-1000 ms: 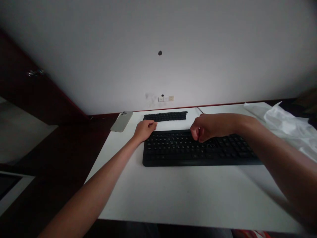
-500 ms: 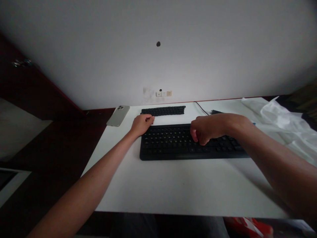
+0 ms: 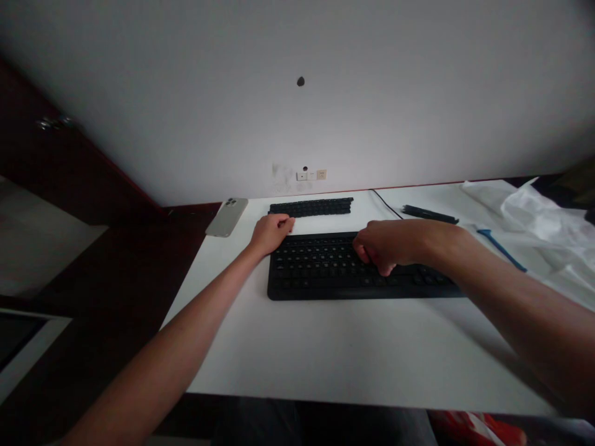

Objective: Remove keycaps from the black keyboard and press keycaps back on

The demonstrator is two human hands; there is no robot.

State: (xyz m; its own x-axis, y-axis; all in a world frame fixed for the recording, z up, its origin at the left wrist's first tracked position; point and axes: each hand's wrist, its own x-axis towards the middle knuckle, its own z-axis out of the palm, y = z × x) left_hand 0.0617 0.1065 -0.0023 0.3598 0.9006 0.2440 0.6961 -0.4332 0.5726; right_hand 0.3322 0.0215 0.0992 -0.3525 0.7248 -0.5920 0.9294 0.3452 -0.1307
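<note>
A black keyboard [image 3: 320, 290] lies on the white table, with pale key sockets showing across its left and middle. My left hand [image 3: 272, 232] rests at its far left corner, fingers curled in; whatever they may hold is hidden. Over the keyboard's middle, my right hand [image 3: 379, 244] points down with thumb and fingers pinched together on the keys. Something small and dark between those fingertips is too hidden to name. Behind the keyboard, loose black keycaps [image 3: 311, 207] are lined up in rows, close to my left hand.
A phone [image 3: 227, 217] lies at the far left of the table [image 3: 279, 353]. Beyond my right arm are a black cable [image 3: 385, 202], a bundle of dark strips [image 3: 430, 214], a blue tool [image 3: 502, 249] and crumpled white plastic [image 3: 534, 210]. Wall sockets [image 3: 311, 175] sit behind.
The view has shifted slightly, bringing the blue tool and dark strips into clearer sight. My right hand has moved a little left over the keys; my left hand stays at the corner.
</note>
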